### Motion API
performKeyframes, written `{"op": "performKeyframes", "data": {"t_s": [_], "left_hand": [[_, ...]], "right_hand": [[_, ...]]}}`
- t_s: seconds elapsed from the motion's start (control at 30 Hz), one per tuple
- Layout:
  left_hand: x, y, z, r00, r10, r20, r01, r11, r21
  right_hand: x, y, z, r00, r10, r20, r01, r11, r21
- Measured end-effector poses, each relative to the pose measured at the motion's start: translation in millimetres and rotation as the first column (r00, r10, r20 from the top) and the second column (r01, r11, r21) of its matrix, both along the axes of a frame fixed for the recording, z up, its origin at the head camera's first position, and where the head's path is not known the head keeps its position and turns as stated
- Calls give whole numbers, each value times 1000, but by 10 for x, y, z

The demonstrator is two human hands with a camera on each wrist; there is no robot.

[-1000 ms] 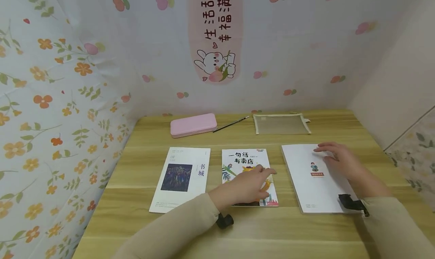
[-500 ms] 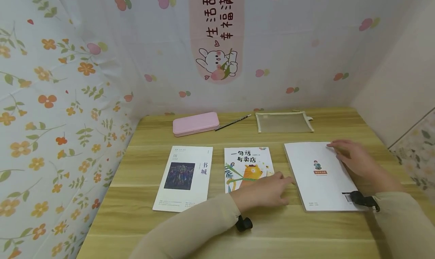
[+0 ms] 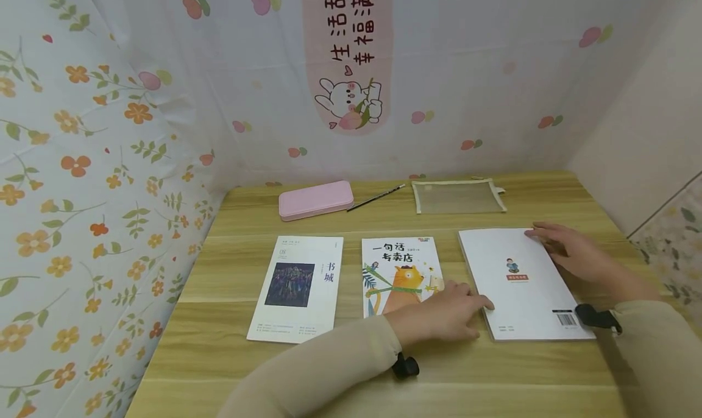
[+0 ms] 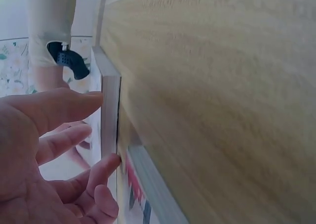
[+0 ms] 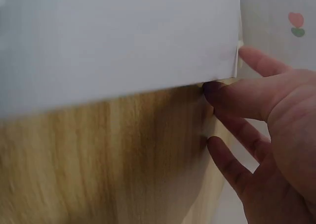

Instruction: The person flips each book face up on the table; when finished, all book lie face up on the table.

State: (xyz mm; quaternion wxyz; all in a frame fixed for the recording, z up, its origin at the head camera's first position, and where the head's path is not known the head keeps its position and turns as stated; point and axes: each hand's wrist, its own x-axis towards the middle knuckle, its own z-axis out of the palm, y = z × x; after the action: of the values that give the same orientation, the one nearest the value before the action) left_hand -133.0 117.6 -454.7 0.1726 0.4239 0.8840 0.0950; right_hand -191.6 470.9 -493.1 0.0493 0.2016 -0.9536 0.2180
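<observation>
Since a second ago the left hand [image 3: 446,313] has slid off the cat book [image 3: 402,276] to the near-left edge of the white book [image 3: 521,283], lying flat at the table's [image 3: 329,369] right; fingers loosely extended, gripping nothing. The right hand [image 3: 570,253], likewise relaxed, touches its far-right corner. Squaring it well likely needs even pressure from both sides. Only the left wrist view shows fingertips [image 4: 106,165] against the book's edge.

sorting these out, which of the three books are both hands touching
The plain white book on the right: the left hand touches its left edge, the right hand its far right corner.
</observation>
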Motion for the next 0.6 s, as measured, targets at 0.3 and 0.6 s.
{"op": "performKeyframes", "data": {"t_s": [0.3,0.6], "left_hand": [[82,76,-21,999,-8,-40,7,1000,-25],[100,80,-42,987,-104,-126,92,991,-95]], "right_hand": [[-29,55,-44,989,138,-45,-141,988,-68],[-64,117,-80,989,135,-53,-141,981,-134]]}}
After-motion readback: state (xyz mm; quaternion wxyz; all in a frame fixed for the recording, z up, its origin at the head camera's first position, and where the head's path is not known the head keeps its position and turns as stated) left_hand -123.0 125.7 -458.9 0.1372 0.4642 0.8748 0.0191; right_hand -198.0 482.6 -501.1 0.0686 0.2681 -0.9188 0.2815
